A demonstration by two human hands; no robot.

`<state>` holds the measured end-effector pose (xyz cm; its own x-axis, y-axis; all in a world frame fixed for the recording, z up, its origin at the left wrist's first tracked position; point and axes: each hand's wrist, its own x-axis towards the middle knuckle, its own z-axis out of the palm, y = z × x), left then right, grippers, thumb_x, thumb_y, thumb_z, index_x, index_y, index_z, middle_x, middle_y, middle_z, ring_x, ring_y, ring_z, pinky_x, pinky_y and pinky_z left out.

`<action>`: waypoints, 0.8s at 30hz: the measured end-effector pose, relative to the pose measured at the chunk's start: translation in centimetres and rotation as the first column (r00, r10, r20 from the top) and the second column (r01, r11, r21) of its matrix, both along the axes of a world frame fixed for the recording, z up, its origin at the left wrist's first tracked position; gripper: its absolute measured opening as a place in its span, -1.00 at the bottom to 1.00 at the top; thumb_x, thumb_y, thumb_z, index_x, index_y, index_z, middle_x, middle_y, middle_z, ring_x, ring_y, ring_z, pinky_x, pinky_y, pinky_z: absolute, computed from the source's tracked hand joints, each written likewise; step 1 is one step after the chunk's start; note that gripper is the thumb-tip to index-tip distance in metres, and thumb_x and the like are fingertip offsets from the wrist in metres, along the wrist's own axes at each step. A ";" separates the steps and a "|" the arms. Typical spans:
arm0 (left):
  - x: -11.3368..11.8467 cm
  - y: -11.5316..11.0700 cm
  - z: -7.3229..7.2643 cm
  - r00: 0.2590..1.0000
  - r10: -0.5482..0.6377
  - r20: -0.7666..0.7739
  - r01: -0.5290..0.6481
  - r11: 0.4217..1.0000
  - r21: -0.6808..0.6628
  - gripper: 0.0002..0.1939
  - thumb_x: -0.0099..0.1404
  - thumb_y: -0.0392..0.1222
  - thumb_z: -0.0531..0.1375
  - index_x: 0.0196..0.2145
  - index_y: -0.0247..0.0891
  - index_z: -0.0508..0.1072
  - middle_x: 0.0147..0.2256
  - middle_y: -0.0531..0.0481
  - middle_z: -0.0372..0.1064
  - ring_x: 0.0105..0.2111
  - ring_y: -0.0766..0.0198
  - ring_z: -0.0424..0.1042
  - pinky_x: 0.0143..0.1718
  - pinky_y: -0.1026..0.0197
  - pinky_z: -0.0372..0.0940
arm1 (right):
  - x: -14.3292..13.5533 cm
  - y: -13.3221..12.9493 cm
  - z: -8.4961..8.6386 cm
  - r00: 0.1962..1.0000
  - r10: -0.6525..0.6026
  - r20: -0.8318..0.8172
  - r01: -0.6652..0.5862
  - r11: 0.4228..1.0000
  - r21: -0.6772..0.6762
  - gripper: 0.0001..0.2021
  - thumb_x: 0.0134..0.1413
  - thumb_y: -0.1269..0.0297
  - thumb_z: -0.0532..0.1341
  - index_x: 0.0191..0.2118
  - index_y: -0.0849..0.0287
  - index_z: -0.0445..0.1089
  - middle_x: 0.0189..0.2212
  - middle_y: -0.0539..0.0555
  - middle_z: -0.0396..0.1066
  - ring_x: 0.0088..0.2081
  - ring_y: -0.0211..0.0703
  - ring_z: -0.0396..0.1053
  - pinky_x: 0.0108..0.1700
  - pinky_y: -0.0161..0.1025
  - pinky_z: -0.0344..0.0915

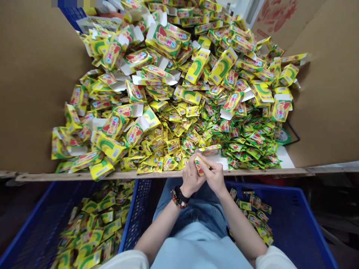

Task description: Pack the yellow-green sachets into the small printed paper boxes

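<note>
Holding one small box (199,168) between both my hands at the bench edge (157,175).
On my left, the left crate (36,224) has many boxes that I judge done; above it, heaped cartons (112,125), many open-flapped, and yellow sachets (171,163) look left to handle. My left hand (191,178) is curled around the small box, my right hand (215,178) nearly closed, fingers gripping its upper part. Another box (211,150) lies just beyond them; green sachets (252,149) lie right of that, and the right crate (294,224) has fewer boxes.
</note>
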<state>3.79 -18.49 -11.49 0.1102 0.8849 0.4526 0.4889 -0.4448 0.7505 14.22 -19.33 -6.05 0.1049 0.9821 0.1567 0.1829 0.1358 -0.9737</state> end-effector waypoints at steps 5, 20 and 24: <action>-0.1 -0.1 -0.3 1.000 0.014 0.018 -0.014 1.000 -0.017 -0.40 0.33 -0.14 0.06 0.27 -0.08 -0.04 0.06 -0.23 0.36 -0.05 0.00 0.48 -0.12 -0.05 0.45 | 0.8 0.0 -0.7 0.971 0.146 0.189 -0.169 0.979 0.115 -0.63 0.21 0.22 0.17 0.12 0.04 0.43 0.04 0.11 0.51 -0.07 -0.03 0.55 -0.04 -0.13 0.49; -4.2 -0.3 4.1 0.967 0.024 -0.255 0.004 0.994 0.108 -0.57 0.31 0.02 0.18 0.06 -0.21 0.37 0.01 -0.20 0.41 0.00 0.02 0.38 0.04 -0.04 0.30 | 12.1 -8.2 0.4 0.639 -0.159 0.753 0.145 0.986 0.085 -0.65 0.22 0.22 0.09 0.02 0.04 0.53 -0.34 0.16 0.62 -0.46 -0.03 0.54 -0.40 -0.18 0.41; -7.3 2.6 5.4 0.832 0.352 -0.429 -0.320 0.936 0.146 -0.65 0.35 -0.16 0.09 0.06 -0.22 0.43 0.13 -0.23 0.32 -0.06 -0.05 0.32 -0.07 -0.07 0.28 | 16.1 -9.8 -0.6 0.475 -0.178 0.862 0.342 0.940 0.006 -0.73 0.00 0.02 0.29 -0.22 -0.02 0.61 -0.53 0.14 0.57 -0.56 0.03 0.44 -0.50 -0.14 0.30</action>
<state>-3.48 -15.87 -6.05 0.0133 0.8739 0.4858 0.8891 -0.2327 0.3943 30.33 -29.17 -6.60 0.2581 0.9500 0.1758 0.9231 -0.1888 -0.3351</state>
